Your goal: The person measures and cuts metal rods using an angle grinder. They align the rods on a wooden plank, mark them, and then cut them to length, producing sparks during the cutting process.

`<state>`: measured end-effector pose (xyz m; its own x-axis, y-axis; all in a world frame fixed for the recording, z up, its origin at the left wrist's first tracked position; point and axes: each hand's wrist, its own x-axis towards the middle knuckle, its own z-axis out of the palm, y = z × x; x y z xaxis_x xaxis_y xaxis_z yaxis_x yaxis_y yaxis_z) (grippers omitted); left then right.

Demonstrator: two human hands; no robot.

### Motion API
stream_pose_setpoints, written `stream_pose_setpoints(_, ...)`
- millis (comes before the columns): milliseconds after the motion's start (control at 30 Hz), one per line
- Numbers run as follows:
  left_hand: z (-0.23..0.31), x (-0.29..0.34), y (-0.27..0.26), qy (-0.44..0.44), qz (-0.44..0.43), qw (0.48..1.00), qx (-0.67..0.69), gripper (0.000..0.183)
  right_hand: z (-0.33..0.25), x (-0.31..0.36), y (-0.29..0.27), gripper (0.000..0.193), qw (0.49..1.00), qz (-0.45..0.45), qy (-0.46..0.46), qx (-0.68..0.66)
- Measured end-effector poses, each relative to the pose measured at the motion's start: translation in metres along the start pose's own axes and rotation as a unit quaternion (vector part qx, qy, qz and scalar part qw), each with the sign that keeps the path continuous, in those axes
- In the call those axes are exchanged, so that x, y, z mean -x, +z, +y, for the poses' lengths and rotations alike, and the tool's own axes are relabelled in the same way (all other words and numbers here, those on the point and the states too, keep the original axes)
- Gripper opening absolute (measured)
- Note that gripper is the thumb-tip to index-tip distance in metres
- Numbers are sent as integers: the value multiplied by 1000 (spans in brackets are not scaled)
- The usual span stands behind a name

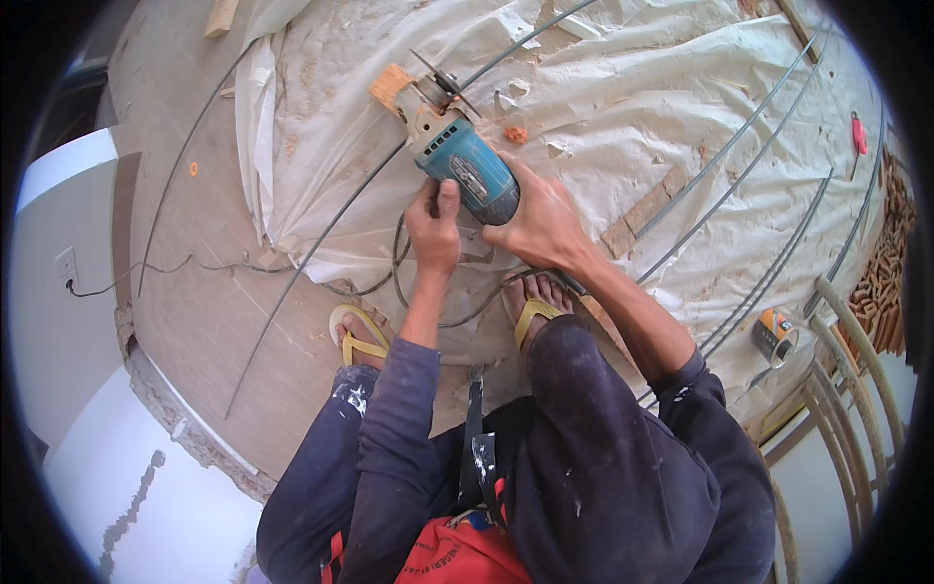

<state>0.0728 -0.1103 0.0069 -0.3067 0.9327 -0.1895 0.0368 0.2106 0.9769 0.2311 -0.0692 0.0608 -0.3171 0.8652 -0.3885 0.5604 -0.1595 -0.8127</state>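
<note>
Teal grinder [474, 175], right hand [547, 219] gripping its rear, left hand [435, 224] holding its side, metal rod [354, 200] underneath.

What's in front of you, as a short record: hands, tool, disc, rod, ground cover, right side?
Right hand: wrapped around the teal angle grinder
Left hand: at the grinder's left side; contact partly hidden
Cutting disc: seen nearly edge-on
Metal rod: passes beneath the grinder's head
Ground cover: crumpled cream sheeting
Right side: orange-and-black can

Dark lettering [428, 558] on red garment [482, 557], pale label [469, 181] on teal grinder [493, 165]
</note>
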Motion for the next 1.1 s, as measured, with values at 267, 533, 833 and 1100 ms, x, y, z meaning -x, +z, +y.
stream_pose_setpoints(267, -10, -40, -64, 221, 171, 860, -426, 37, -1, 2, -1, 87, 1000, -3, 4, 4)
stream_pose_setpoints(533, -34, -49, -91, 98, 61, 847, -519, 34, 0, 1, 0, 87, 1000, -8, 12, 10)
stream_pose_setpoints(833, -33, -50, -91, 115, 60, 852, -507, 37, -5, 0, -1, 87, 999, -16, 26, 13)
stream_pose_setpoints(1100, -25, -49, -88, 111, 62, 842, -524, 34, -4, 0, -1, 87, 999, -17, 30, 7)
